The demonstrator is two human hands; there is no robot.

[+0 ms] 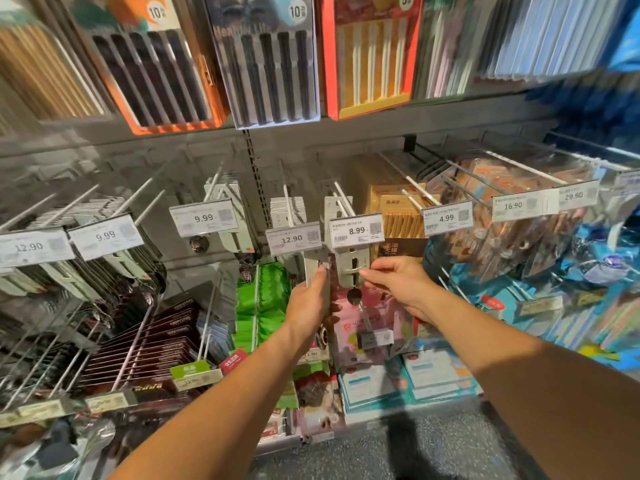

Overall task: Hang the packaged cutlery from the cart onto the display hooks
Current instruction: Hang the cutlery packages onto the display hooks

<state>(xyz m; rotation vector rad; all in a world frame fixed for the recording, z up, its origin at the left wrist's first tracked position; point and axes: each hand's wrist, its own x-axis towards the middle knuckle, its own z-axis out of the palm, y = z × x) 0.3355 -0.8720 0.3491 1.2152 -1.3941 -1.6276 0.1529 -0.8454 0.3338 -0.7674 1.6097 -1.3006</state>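
Observation:
My left hand [310,299] grips a stack of grey carded cutlery packs [316,268] from below, just under the 12.90 price tag [294,239]. My right hand [398,282] pinches the right edge of another grey cutlery card [350,268] that hangs just under the 8.99 tag [356,230]. That card's slot sits below the white-tipped display hook [343,199]; a dark spoon bowl [354,295] hangs from the card's lower end. More grey cards hang farther back on the same hook and on the neighbouring hook [288,206].
Rows of hooks with cutlery packs fill the left side, tagged 9.99 [204,218] and 12.90 [29,247]. Boxed chopsticks [263,57] stand on the shelf above. Snack bags hang at right behind tags 4.99 [446,218] and 16.90 [512,206]. Green [266,299] and pink packets hang below.

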